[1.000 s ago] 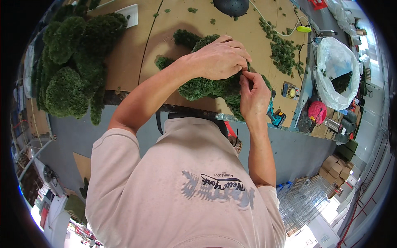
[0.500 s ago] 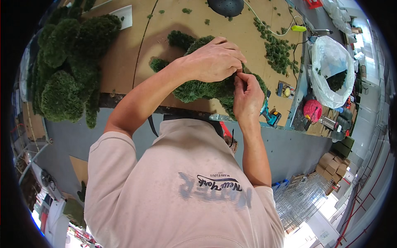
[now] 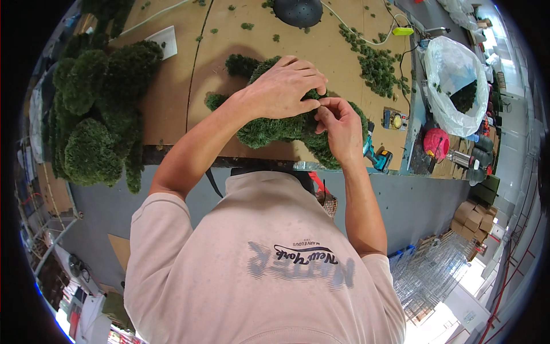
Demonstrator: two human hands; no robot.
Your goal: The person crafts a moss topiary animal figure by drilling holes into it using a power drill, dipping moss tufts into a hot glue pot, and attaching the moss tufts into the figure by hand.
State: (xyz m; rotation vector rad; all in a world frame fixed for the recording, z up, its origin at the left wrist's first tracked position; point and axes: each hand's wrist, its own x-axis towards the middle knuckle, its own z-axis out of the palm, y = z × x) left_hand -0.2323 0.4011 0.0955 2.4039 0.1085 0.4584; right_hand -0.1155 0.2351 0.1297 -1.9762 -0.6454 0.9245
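A green figure covered in artificial grass (image 3: 266,131), with several stubby limbs, lies on the brown tabletop in front of me. My left hand (image 3: 286,89) is over its upper part, fingers curled and thumb pressed against the greenery. Beside it, my right hand (image 3: 342,127) is closed in a pinch at the figure's surface, its fingertips meeting the left thumb. Whatever sits between the right fingertips is too small to make out. Close to my right wrist lies a teal and black cordless power tool (image 3: 378,156).
More grass-covered green shapes (image 3: 91,143) are heaped at the left. Loose green tufts (image 3: 378,71) are scattered at the far right, near a yellow-green connector (image 3: 403,31) on a cable. A dark dome (image 3: 298,12) stands at the back. A clear plastic bag (image 3: 432,74) and pink round object (image 3: 436,143) are beyond the right edge.
The left fingers have lifted and spread a little from the right fingertips, baring some greenery between them. Both hands stay at the same part of the figure; the whole view has shifted slightly.
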